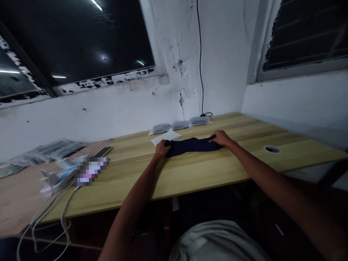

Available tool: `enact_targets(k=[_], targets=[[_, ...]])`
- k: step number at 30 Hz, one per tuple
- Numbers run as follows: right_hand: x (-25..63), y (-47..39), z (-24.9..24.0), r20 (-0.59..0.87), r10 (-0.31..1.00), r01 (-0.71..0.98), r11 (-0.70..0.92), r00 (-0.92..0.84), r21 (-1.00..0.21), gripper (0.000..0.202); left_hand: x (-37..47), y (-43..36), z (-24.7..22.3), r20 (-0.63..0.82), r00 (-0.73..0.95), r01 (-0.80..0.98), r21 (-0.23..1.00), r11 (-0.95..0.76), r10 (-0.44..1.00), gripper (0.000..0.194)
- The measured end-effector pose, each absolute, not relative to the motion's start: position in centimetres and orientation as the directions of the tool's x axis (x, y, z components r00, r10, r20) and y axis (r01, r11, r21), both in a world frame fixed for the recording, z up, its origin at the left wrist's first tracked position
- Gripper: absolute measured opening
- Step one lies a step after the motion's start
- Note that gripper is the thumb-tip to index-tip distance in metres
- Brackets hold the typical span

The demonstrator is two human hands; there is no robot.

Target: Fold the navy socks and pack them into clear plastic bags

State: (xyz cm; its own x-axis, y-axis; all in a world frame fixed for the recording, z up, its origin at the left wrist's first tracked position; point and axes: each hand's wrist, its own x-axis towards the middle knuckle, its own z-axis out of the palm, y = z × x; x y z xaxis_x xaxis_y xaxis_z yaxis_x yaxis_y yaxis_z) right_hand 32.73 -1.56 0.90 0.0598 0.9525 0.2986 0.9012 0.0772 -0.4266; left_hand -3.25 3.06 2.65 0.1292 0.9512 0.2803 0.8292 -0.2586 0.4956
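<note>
A long, narrow dark blue cloth (193, 145) lies stretched from side to side on the wooden table. My left hand (162, 148) is closed on its left end, with a small black part showing by the thumb. At the other end, the fingers of my right hand (219, 138) pinch the fabric near its upper corner. Just behind my left hand is a flat white sheet (166, 137), partly covered by the hand. The fabric's exact kind is hard to make out in the dim light.
Several pale flat packets (179, 125) line the table's back edge by the wall. To the left are a power strip (58, 181) with trailing cables, a blurred-out phone-like item (91, 172), a dark phone (103, 152) and stacked grey packets (46, 154). A cable hole (272, 149) is at right.
</note>
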Motion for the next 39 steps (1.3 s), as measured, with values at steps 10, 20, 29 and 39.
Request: enact_targets(k=[10,20,29,39], targets=[[32.5,-1.9,1.1,0.270,0.961,0.892,0.070,0.060,-0.447,0.043,-2.9,3.3,1.9,0.277,0.246,0.699,0.613,-0.368,0.929,0.026],[34.1,-4.8,5.0,0.245,0.936,0.431,0.335,-0.251,-0.838,0.020,-2.9,0.1,5.4,0.222,0.544,0.127,0.931,-0.341,0.809,0.046],[35.9,-7.0,5.8,-0.008,0.824,0.158,0.099,-0.567,-0.983,0.067,-4.7,-3.0,8.3,-0.214,0.825,0.328,0.935,-0.135,0.523,0.063],[31.7,-2.8,1.6,0.105,0.949,0.758,0.300,-0.296,-0.579,0.042,-0.1,-1.9,4.0,0.050,0.726,0.529,0.597,-0.603,0.686,0.020]])
